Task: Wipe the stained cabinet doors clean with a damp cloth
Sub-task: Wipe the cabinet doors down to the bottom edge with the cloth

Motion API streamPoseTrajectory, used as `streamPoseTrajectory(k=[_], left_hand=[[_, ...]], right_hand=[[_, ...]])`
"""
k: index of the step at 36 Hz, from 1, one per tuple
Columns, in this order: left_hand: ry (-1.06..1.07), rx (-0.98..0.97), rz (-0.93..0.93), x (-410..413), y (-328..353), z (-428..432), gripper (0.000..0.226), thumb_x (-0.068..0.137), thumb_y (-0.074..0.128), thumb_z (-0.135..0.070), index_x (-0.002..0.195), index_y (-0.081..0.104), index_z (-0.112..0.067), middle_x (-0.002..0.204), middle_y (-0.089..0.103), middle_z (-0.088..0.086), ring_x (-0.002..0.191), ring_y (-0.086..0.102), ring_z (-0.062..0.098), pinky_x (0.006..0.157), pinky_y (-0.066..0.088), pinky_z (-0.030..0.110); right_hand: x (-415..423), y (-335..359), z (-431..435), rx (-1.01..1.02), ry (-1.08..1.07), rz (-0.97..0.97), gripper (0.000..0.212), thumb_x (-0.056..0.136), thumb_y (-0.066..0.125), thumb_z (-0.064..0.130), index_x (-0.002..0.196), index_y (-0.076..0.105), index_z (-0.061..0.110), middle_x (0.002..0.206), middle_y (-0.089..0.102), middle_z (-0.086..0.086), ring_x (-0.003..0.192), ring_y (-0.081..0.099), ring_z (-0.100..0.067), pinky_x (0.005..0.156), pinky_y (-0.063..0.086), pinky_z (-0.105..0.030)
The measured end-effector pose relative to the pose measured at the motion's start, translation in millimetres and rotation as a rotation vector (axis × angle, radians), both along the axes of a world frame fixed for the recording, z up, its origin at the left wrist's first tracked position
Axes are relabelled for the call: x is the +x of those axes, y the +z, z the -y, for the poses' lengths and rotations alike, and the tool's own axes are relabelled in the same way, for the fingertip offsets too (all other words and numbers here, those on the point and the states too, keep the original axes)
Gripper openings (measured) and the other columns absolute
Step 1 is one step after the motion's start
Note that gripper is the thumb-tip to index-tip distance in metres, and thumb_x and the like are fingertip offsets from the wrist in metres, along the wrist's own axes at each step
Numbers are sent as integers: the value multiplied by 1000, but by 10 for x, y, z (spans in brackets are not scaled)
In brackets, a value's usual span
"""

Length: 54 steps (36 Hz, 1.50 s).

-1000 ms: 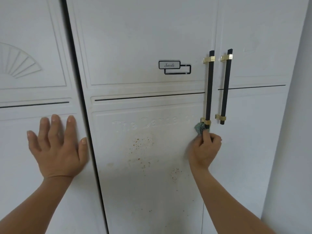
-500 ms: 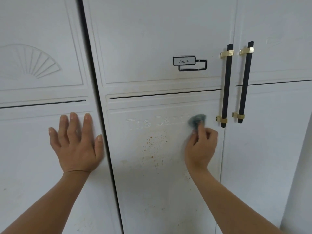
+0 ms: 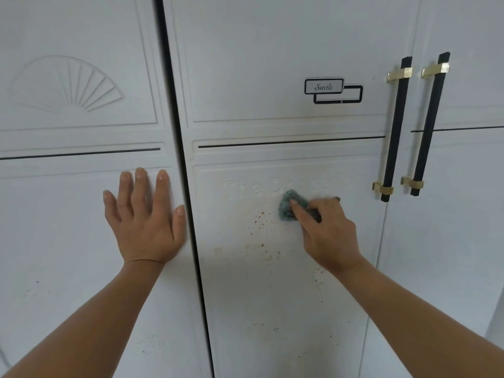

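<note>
My right hand (image 3: 330, 236) grips a bunched blue-green cloth (image 3: 289, 204) pressed to the middle cabinet door (image 3: 272, 309) just above its brown speckled stains (image 3: 261, 236), most not yet wiped, while my left hand (image 3: 144, 222) rests flat, fingers spread, on the neighbouring door (image 3: 68, 241)

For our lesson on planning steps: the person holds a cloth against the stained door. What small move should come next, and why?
Probably slide the cloth down and slightly left over the brown specks. The right hand grips it just above and right of them, by the embossed lettering, and the specks look unwiped. The left hand lies flat on the neighbouring door.
</note>
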<state>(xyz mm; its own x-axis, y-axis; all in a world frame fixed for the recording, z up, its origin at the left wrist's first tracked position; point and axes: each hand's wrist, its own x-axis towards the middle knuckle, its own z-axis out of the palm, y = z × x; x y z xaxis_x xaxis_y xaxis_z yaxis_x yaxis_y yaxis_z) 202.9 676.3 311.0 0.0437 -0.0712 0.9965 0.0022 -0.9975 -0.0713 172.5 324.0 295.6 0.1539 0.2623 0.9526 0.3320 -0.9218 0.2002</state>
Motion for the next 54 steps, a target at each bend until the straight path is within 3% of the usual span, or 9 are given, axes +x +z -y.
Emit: streamPoseTrajectory(k=[2, 8, 16, 23, 29, 36, 43, 50, 54], left_hand=[[-4, 0, -2, -3, -1, -1, 67, 100, 41, -42, 160, 37, -14, 161, 37, 22, 154, 25, 40, 119, 24, 67], [-7, 6, 0, 7, -4, -7, 67, 100, 40, -42, 161, 35, -14, 161, 36, 22, 155, 25, 40, 119, 23, 67], [-13, 1, -9, 19, 4, 0, 67, 101, 41, -43, 162, 34, -15, 162, 35, 21, 154, 24, 40, 120, 21, 66], [-24, -10, -46, 5, -3, -7, 66, 103, 38, -45, 162, 32, -15, 164, 32, 20, 155, 22, 41, 122, 18, 65], [-33, -13, -60, 8, -5, -1, 66, 104, 35, -46, 163, 29, -17, 164, 31, 21, 155, 21, 41, 123, 16, 65], [-34, -4, -48, 17, -2, -3, 66, 104, 34, -46, 163, 29, -17, 164, 29, 19, 155, 22, 41, 123, 17, 65], [-32, -2, -53, 14, -1, -7, 66, 104, 35, -46, 163, 31, -16, 164, 29, 19, 154, 22, 41, 122, 18, 66], [-27, -12, -62, 2, 2, 6, 65, 105, 34, -47, 161, 34, -15, 163, 33, 20, 154, 23, 41, 121, 19, 66], [-27, -10, -67, -9, 8, 4, 64, 105, 34, -47, 161, 33, -16, 163, 33, 21, 154, 23, 41, 121, 19, 66]], right_hand=[[8, 73, 69, 27, 0, -10, 43, 84, 75, 2, 126, 71, 14, 98, 58, -12, 84, 54, -31, 47, 49, -32], [63, 260, -154, 791, 25, -8, 40, 98, 55, 13, 137, 63, 15, 101, 56, -11, 84, 55, -27, 64, 48, -34], [-40, -192, -167, -1, 75, -82, 37, 89, 61, 12, 125, 70, 14, 93, 55, -9, 79, 50, -27, 40, 48, -33], [57, 46, -366, 627, 52, 24, 38, 95, 55, 9, 132, 66, 10, 94, 57, -12, 76, 54, -26, 57, 39, -28], [-13, -239, -405, -49, 111, -15, 36, 87, 67, 6, 122, 73, 12, 89, 60, -11, 75, 55, -29, 40, 47, -31], [62, -24, -543, 487, 86, 33, 35, 94, 59, 4, 127, 69, 6, 90, 57, -12, 74, 52, -25, 51, 37, -27], [-43, -231, -561, -131, 155, -38, 34, 86, 72, 6, 119, 74, 11, 87, 61, -8, 77, 57, -27, 43, 44, -28], [13, 108, -657, 377, 136, 4, 34, 94, 60, 6, 127, 68, 5, 90, 58, -12, 77, 54, -28, 50, 39, -27], [-3, -74, -652, -210, 123, 26, 36, 90, 58, 2, 122, 72, 11, 89, 62, -11, 79, 54, -30, 46, 41, -29]])
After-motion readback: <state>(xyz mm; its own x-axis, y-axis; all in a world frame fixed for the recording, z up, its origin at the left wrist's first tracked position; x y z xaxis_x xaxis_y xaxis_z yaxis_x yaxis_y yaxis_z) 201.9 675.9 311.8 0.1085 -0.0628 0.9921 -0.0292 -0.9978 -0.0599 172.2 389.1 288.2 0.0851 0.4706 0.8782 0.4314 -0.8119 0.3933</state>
